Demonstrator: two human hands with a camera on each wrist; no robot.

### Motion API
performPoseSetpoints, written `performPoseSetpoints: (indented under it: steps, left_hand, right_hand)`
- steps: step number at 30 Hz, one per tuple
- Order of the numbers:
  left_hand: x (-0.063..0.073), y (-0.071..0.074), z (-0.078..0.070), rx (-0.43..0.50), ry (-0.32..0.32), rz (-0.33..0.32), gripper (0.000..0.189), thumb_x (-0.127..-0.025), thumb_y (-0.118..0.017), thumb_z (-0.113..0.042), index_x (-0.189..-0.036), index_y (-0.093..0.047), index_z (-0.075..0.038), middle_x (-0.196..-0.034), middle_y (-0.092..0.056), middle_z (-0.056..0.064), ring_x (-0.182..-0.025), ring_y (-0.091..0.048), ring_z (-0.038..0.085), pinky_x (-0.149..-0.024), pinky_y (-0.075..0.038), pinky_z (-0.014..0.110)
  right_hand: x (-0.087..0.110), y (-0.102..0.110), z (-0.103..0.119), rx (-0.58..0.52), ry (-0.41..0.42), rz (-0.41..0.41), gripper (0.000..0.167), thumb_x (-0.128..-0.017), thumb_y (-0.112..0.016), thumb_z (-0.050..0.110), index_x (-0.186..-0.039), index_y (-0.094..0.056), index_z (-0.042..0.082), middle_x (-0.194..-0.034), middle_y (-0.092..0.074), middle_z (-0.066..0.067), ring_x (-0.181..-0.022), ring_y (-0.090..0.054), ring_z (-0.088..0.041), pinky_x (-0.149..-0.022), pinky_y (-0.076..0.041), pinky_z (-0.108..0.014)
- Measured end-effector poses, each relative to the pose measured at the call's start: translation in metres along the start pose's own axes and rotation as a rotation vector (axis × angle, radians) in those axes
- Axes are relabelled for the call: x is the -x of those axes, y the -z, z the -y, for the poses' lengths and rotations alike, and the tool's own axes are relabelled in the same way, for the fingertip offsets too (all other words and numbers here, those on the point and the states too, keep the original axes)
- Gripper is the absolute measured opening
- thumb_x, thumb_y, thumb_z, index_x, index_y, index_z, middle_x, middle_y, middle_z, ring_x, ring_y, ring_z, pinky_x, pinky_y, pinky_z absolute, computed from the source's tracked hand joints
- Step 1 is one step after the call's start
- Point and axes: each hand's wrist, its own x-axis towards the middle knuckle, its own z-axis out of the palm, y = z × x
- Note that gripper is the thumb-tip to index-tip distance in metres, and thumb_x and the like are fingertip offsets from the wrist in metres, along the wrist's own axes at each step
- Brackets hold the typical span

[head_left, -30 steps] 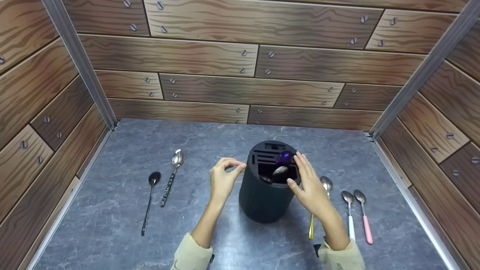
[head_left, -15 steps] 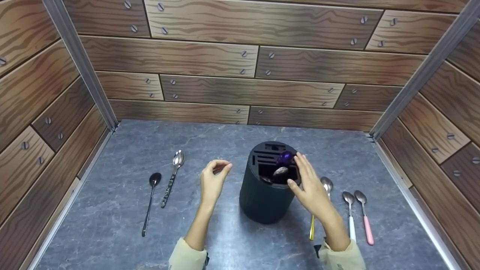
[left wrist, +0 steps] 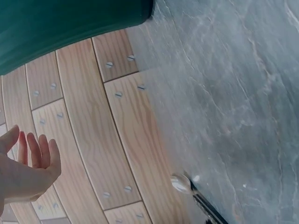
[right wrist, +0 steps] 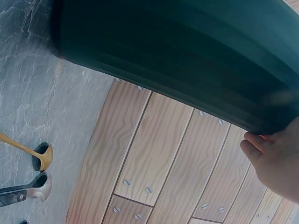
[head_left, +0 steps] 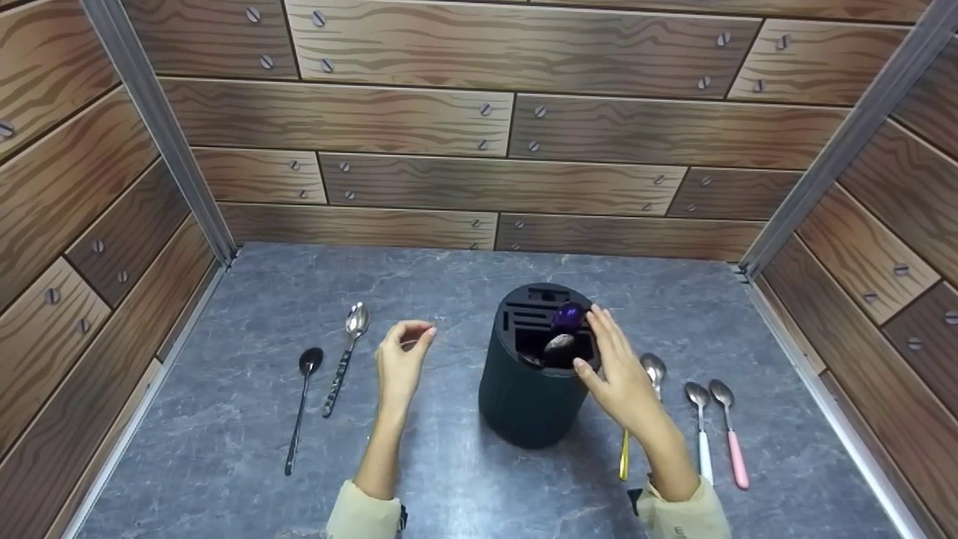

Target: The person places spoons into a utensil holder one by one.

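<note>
A dark green ribbed cutlery holder (head_left: 524, 397) stands upright mid-table, with a purple spoon bowl (head_left: 568, 315) and a silver spoon bowl (head_left: 559, 343) poking out of its slotted top. My right hand (head_left: 595, 344) rests against the holder's right rim, fingers fairly straight, thumb on the near edge. My left hand (head_left: 418, 335) hovers empty to the left of the holder, fingers loosely curled, about midway between it and a patterned-handle spoon (head_left: 344, 359). In the left wrist view the left hand (left wrist: 32, 158) holds nothing. The right wrist view shows the right hand (right wrist: 273, 158) beside the holder (right wrist: 177, 60).
A black spoon (head_left: 301, 408) lies at the far left on the grey marble table (head_left: 449, 479). Right of the holder lie a gold-handled spoon (head_left: 623, 457), a white-handled spoon (head_left: 700, 442) and a pink-handled spoon (head_left: 732, 445). Wood-pattern walls close in three sides.
My left hand has drawn away from the holder toward the left, still empty. The right hand and the holder have stayed put.
</note>
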Motion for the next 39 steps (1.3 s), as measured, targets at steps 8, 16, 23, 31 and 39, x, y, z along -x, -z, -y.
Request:
performPoseSetpoints:
  steps: [8,16,23,31,39]
  left_hand:
    - [-0.004,0.013,0.006,-0.076,-0.007,-0.064,0.009,-0.078,-0.071,-0.005,-0.084,-0.067,0.001,-0.083,-0.064,0.009,-0.077,-0.062,0.023,-0.072,-0.051,0.032]
    - [-0.01,0.028,0.016,-0.126,-0.003,-0.14,0.01,-0.077,-0.071,-0.002,-0.085,-0.066,0.003,-0.083,-0.063,0.013,-0.078,-0.061,0.026,-0.072,-0.05,0.035]
    - [-0.011,0.037,0.032,-0.231,0.08,-0.143,0.013,-0.079,-0.071,-0.008,-0.088,-0.066,0.001,-0.087,-0.062,0.013,-0.079,-0.061,0.026,-0.074,-0.048,0.036]
    - [-0.014,0.045,0.054,-0.322,0.129,-0.155,0.017,-0.08,-0.07,-0.009,-0.094,-0.067,0.0,-0.094,-0.064,0.015,-0.085,-0.06,0.029,-0.077,-0.044,0.042]
    - [-0.018,0.055,0.071,-0.525,0.261,-0.117,0.03,-0.081,-0.069,-0.015,-0.107,-0.065,-0.002,-0.112,-0.057,0.02,-0.104,-0.05,0.039,-0.083,-0.039,0.05]
  right_hand:
    - [0.0,0.001,0.001,-0.002,-0.006,0.005,0.065,-0.089,-0.056,0.025,-0.14,-0.029,-0.003,-0.147,-0.024,-0.014,-0.135,-0.016,-0.028,-0.103,-0.02,-0.051]
    - [0.0,0.002,-0.001,0.002,-0.006,0.003,0.064,-0.089,-0.056,0.025,-0.14,-0.029,-0.003,-0.148,-0.024,-0.013,-0.135,-0.016,-0.029,-0.103,-0.02,-0.051]
    - [0.001,0.002,0.0,-0.008,-0.014,0.012,0.064,-0.09,-0.054,0.026,-0.141,-0.028,-0.003,-0.148,-0.023,-0.014,-0.136,-0.014,-0.026,-0.103,-0.02,-0.052]
    - [0.0,0.002,0.0,-0.006,-0.007,0.008,0.064,-0.089,-0.054,0.026,-0.14,-0.029,-0.004,-0.148,-0.024,-0.014,-0.135,-0.015,-0.028,-0.103,-0.02,-0.051]
    - [0.0,0.002,0.0,0.005,-0.001,0.002,0.064,-0.089,-0.054,0.026,-0.14,-0.029,-0.004,-0.147,-0.024,-0.016,-0.134,-0.017,-0.031,-0.103,-0.02,-0.053]
